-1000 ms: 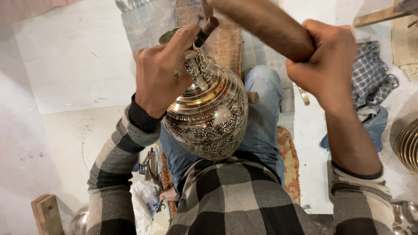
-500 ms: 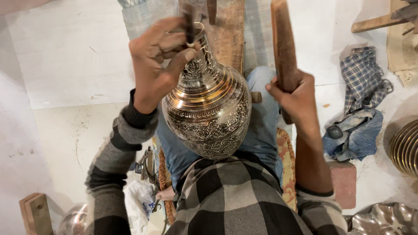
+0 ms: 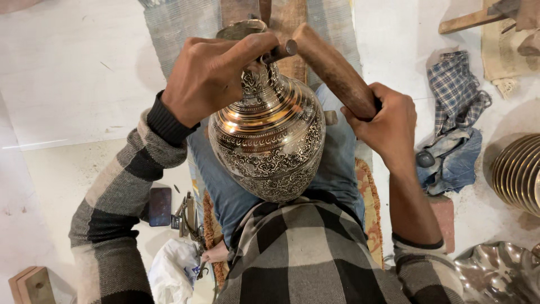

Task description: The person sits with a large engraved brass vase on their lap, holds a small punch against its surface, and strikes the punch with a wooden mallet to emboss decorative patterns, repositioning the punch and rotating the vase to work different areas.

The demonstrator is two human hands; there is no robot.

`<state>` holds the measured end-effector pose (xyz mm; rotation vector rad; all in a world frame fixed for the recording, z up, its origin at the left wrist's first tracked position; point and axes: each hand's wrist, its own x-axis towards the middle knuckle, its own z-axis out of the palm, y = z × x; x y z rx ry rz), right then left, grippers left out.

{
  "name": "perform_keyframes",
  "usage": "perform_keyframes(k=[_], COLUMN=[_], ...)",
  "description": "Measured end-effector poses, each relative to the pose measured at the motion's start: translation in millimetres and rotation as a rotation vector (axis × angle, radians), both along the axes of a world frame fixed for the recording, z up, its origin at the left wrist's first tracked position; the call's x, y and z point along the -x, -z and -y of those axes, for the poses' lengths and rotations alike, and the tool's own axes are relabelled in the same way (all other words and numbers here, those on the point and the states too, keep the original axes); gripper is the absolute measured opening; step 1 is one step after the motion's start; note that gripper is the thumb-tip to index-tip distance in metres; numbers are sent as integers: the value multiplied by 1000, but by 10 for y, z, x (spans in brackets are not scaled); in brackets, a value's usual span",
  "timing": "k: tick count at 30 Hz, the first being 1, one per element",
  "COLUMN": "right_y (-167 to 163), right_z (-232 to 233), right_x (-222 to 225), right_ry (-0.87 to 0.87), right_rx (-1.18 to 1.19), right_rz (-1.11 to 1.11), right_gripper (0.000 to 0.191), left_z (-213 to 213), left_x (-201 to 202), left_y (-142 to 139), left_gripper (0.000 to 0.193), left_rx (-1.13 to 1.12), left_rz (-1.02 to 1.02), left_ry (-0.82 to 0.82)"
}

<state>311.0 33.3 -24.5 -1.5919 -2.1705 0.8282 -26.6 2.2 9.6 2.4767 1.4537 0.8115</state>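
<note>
While you sit with your checked shirt [image 3: 315,253] filling the bottom of the view, an engraved metal vase [image 3: 269,143] rests on your lap against your jeans [image 3: 337,163], its rounded belly toward you and its narrow neck pointing away. Its surface is covered with fine floral bands and shines copper and silver.

Your left hand [image 3: 211,76] is curled over the neck of the vase, fingers closed around a short dark metal punch [image 3: 279,52] whose end sticks out past your forefinger. Your right hand [image 3: 385,115] is wrapped tight around the lower end of a thick wooden mallet [image 3: 332,67]; the mallet slants up and leftward, and its far end sits just beside the exposed end of the punch, whether touching or not you cannot tell from this angle.

Down by your left thigh, a dark phone [image 3: 160,205] lies on the pale floor [image 3: 67,67] next to a cluster of small metal tools [image 3: 188,217] and a white plastic bag [image 3: 177,270]. To your right, a folded checked cloth [image 3: 455,84] lies over some blue denim [image 3: 453,163], with a ribbed brass piece [image 3: 520,171] at the edge and a shiny scalloped metal dish [image 3: 495,273] near your right elbow. Beyond the vase, a wooden plank [image 3: 289,19] lies on a grey woven mat [image 3: 180,22].
</note>
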Motion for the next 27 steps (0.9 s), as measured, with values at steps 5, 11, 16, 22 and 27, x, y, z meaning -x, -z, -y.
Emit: perform_keyframes(k=[5,11,16,22,27], right_y=[-57,-248,-321,-294,-261], right_z=[-96,-263,-270,-225,-142], right_x=[13,-24,24,44,71], right_ry=[-65,-141,-144,-110,-52], right_rx=[124,-276,-201,-128,74], right_rz=[-577,-279,-385,-422,-685], right_gripper=[22,10,11,13,12], left_z=[9,2,-25,-32,-43], left_x=[-24,-16,2,-8,8], left_y=[30,106,133,135,97], left_gripper=[58,64,60,61,61], left_rx=[-28,-26,-69,-103,-73], left_rz=[137,149,118,30,48], left_ry=[-3,-5,23,-20,-5])
